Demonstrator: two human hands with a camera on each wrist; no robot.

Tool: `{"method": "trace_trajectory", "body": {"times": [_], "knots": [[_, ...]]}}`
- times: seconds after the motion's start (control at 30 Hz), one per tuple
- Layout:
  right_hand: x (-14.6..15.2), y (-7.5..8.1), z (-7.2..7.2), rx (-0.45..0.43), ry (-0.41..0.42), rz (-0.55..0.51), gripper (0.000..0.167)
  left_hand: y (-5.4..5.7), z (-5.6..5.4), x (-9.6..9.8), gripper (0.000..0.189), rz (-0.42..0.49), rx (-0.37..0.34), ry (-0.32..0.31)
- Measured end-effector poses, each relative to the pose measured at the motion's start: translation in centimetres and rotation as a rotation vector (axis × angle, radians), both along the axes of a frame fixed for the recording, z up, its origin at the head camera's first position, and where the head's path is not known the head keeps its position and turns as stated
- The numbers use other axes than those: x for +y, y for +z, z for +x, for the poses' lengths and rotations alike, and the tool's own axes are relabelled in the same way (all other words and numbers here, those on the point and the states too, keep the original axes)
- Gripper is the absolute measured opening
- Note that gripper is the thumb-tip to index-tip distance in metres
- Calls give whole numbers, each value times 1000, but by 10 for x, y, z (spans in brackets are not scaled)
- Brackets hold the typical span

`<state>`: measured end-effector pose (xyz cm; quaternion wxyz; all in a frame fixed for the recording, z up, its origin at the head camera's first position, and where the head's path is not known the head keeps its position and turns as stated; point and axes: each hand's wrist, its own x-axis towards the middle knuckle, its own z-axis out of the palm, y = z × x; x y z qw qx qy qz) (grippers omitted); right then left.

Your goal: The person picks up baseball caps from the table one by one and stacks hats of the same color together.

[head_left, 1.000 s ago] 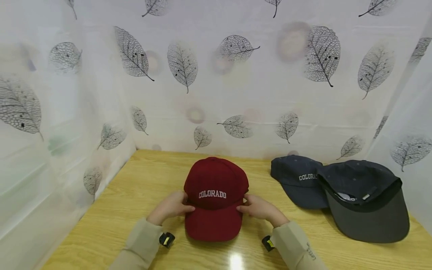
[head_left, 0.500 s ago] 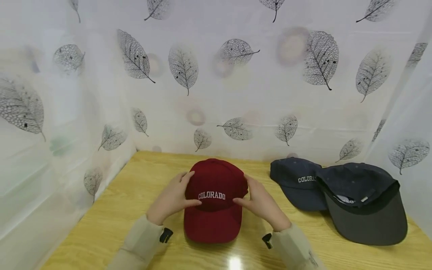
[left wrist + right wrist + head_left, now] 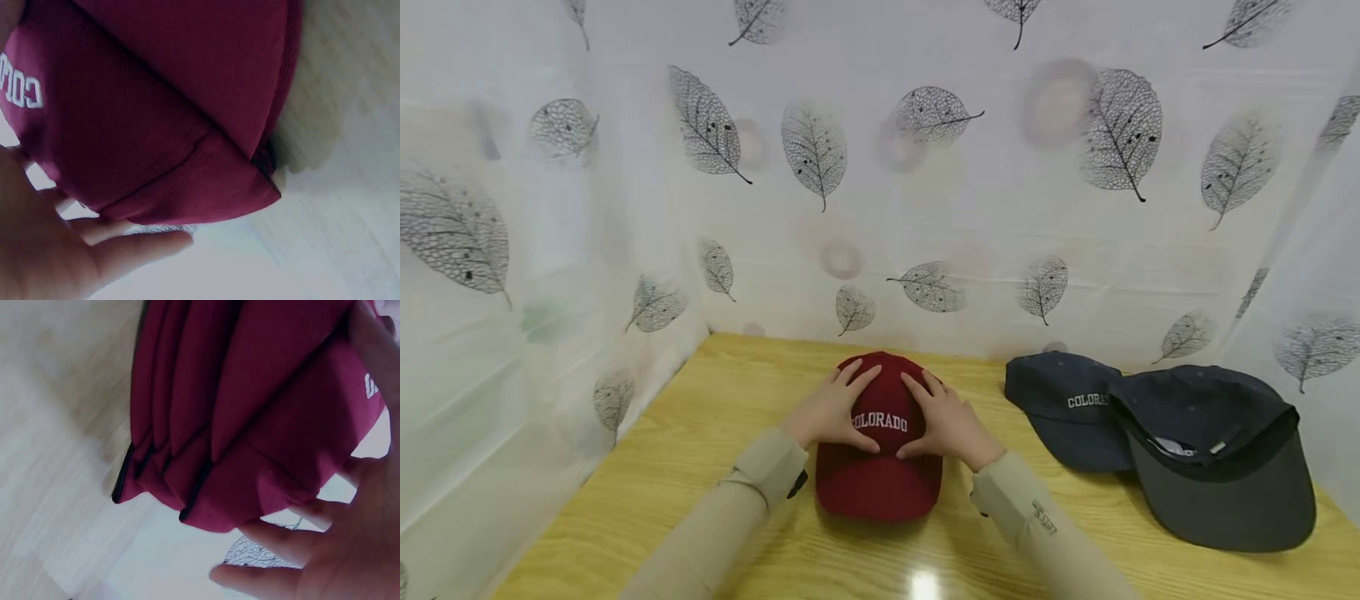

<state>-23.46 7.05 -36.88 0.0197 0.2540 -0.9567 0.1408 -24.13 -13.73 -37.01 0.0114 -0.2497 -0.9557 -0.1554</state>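
Note:
A dark red cap (image 3: 880, 492) with white COLORADO lettering sits mid-table in the head view, brim toward me. Nested brims (image 3: 187, 394) in the right wrist view show that several red caps are stacked under it. My left hand (image 3: 829, 414) lies spread on the left of the crown, its thumb at the seam above the brim. Mirroring it, my right hand (image 3: 951, 427) rests on the right of the crown, fingers fanned and thumb near the lettering. In the left wrist view, the crown's side (image 3: 125, 125) sags to a fold near the fingers.
To the right, a navy cap (image 3: 1063, 417) with COLORADO lettering lies partly behind another dark cap (image 3: 1221, 492), whose crown is collapsed. A leaf-printed sheet (image 3: 865, 208) hangs behind and beside the wooden table (image 3: 700, 467).
Both hands have moved from the sides of the cap, near the brim, up and inward onto the crown. Their fingers have spread and the thumbs have come closer together.

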Motion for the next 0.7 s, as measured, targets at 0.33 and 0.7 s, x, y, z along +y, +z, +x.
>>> {"method": "trace_trajectory", "body": {"times": [0.33, 0.7], "knots": [[-3, -3, -13, -106, 34, 84, 104, -2, -7, 8, 112, -92, -148, 23], [-3, -17, 4, -19, 39, 12, 107, -15, 13, 10, 120, -88, 34, -3]]}}
